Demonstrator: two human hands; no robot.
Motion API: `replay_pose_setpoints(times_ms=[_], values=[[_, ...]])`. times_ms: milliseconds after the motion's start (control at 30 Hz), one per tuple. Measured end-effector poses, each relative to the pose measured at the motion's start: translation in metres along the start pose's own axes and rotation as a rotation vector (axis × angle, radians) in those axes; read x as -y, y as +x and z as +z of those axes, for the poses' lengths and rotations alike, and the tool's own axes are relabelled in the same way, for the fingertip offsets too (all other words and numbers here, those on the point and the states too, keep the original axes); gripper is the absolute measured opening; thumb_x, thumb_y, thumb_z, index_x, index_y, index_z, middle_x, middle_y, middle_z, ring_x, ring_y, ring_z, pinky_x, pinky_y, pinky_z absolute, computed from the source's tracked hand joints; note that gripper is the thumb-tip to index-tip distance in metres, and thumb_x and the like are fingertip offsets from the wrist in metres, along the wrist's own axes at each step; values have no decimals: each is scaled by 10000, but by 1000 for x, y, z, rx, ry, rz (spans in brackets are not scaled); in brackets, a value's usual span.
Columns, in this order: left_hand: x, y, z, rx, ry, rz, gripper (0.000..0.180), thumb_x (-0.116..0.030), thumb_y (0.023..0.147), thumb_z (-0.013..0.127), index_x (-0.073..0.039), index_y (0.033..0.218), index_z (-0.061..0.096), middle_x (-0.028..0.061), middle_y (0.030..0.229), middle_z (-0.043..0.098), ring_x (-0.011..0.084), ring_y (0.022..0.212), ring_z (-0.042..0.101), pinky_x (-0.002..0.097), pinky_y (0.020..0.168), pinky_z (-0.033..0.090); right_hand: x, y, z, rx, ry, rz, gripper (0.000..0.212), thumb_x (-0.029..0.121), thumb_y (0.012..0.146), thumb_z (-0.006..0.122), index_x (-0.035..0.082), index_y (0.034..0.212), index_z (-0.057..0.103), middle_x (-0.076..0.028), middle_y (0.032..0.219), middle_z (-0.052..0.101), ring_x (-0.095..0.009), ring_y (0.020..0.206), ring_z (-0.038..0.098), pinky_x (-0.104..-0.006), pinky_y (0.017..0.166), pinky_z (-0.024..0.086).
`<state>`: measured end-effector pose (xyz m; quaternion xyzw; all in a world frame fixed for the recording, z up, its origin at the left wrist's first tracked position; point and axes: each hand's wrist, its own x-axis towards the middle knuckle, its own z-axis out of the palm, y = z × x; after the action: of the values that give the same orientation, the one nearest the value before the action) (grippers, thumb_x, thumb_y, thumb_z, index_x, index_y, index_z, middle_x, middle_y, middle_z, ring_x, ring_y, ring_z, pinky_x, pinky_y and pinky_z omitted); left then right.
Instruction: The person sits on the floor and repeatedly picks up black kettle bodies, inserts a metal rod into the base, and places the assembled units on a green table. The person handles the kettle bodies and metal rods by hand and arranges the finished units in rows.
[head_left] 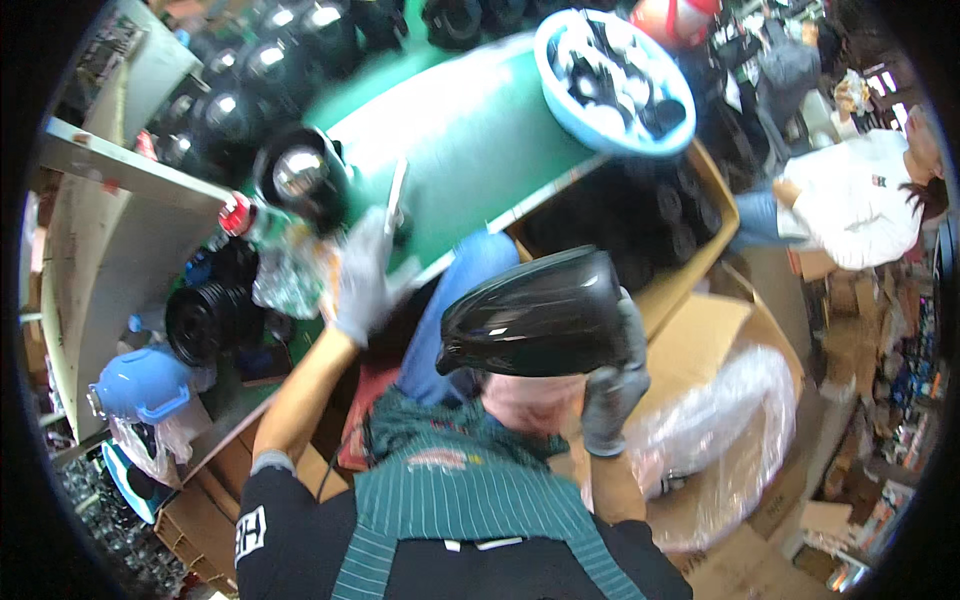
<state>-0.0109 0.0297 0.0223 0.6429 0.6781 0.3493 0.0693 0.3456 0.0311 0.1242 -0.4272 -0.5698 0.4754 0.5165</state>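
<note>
A glossy black, rounded plastic housing (535, 315), tapering toward its left end, is tilted over my lap. My grey-gloved right hand (612, 385) grips its wider right end. My left hand (365, 275), also in a grey glove, is over the near left edge of the green table and smeared by motion. A slim silver tool (398, 188) shows just above its fingers; whether they hold it I cannot make out. Another shiny black round part (300, 175) stands on the table beyond that hand. Clear crumpled plastic (288, 272) and a red-capped bottle (238, 214) are to its left.
On the green table (455, 130), a light blue basin (685, 128) holds black and white parts. Several black housings (270, 65) crowd the far left. Cardboard boxes (735, 190) are at my right, one with plastic film (740, 440). A person in white (855, 200) stands at far right.
</note>
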Motion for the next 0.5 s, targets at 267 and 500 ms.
replay_pose_setpoints(times_ms=[267, 500], values=[[-28, 86, -29, -192, -82, 329, 1032, -271, 613, 1055, -170, 1497, 532, 365, 1692, 326, 593, 1468, 484, 578, 1200, 469, -126, 174, 100, 295, 779, 786, 826, 772, 1065, 464, 142, 1599, 502, -111, 1556, 587, -285, 1383, 596, -487, 1134, 526], [27, 271, 0, -113, 111, 166, 644, -244, 656, 1007, -65, 1228, 770, 288, 1589, 517, 480, 1381, 570, 521, 1166, 486, -263, 258, 161, 283, -1061, -284, 762, 574, 1080, 553, 47, 1624, 472, -264, 1649, 469, -474, 1556, 380, -656, 1285, 229]])
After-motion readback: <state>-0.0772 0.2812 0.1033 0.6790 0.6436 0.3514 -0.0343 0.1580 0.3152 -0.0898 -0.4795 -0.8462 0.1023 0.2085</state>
